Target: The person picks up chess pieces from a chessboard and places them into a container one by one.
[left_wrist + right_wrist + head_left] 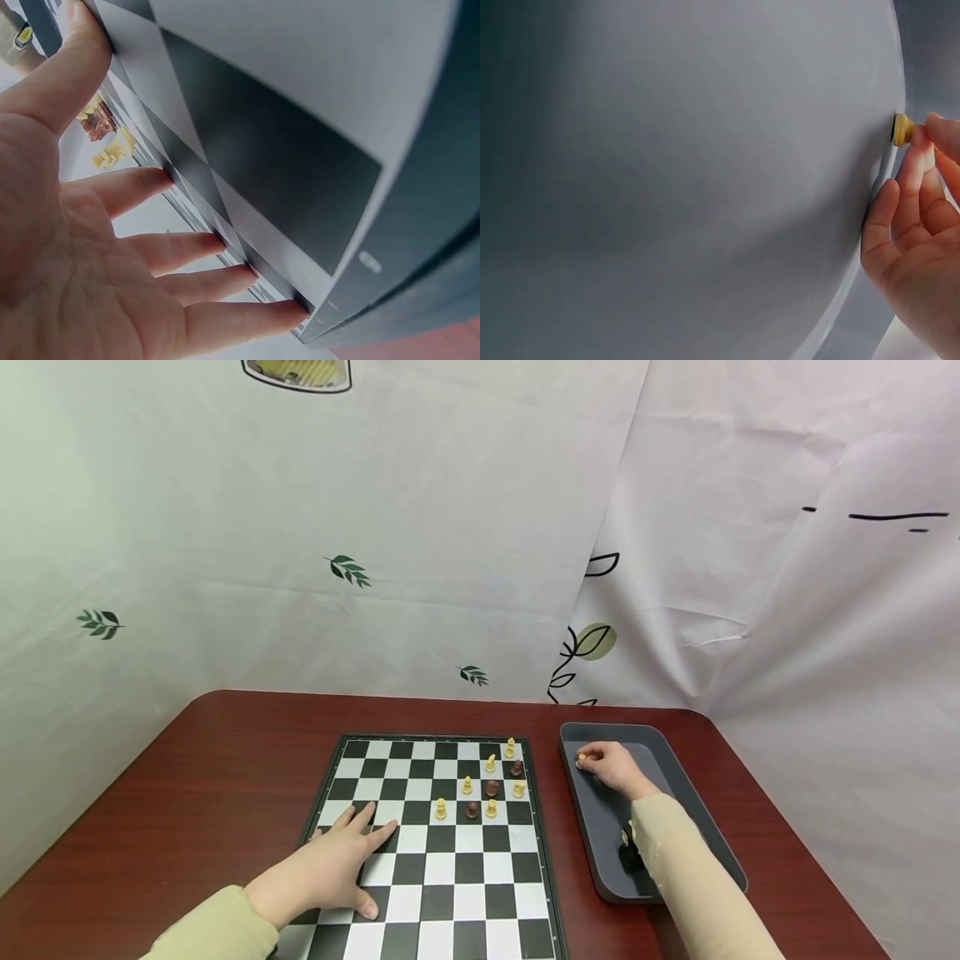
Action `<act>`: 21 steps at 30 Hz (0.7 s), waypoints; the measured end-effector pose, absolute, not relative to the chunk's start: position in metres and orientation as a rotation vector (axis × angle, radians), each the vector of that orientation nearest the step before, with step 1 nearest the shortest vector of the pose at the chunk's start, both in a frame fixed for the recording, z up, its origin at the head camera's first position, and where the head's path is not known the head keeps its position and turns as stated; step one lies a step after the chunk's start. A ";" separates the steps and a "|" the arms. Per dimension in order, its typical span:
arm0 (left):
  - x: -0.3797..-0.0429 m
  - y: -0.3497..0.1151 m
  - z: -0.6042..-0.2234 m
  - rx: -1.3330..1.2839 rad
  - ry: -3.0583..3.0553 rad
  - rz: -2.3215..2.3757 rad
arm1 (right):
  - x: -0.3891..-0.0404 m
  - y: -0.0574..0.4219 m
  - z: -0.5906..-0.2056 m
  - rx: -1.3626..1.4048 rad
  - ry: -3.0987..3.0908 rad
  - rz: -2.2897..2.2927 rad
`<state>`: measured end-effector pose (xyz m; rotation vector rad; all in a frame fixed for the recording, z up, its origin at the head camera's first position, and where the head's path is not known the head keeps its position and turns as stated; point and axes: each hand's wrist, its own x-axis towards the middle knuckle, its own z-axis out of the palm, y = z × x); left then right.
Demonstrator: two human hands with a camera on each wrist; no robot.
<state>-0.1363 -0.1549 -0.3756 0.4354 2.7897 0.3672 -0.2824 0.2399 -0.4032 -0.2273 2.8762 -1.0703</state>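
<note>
My left hand is spread over the left side of the black-and-white chessboard; in the left wrist view its fingertips touch the squares near the border. Over the far left part of the grey tray, my right hand pinches a small yellow chess piece between thumb and fingers. The piece's round base faces outward in the right wrist view. Toward the far right of the board stand yellow pieces and dark brown pieces, mixed on neighbouring squares.
The tray stands just right of the board on a reddish-brown table. White cloth with leaf prints hangs behind the table and along its right side. The right forearm crosses the tray's near right rim.
</note>
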 end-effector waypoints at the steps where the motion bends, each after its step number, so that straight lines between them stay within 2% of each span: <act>1: -0.137 -0.155 -0.376 0.435 2.788 0.367 | -0.283 0.240 -0.404 -0.221 2.877 -1.069; 21: -0.136 -0.155 -0.376 0.429 2.784 0.362 | -0.278 0.243 -0.396 -0.208 2.848 -1.020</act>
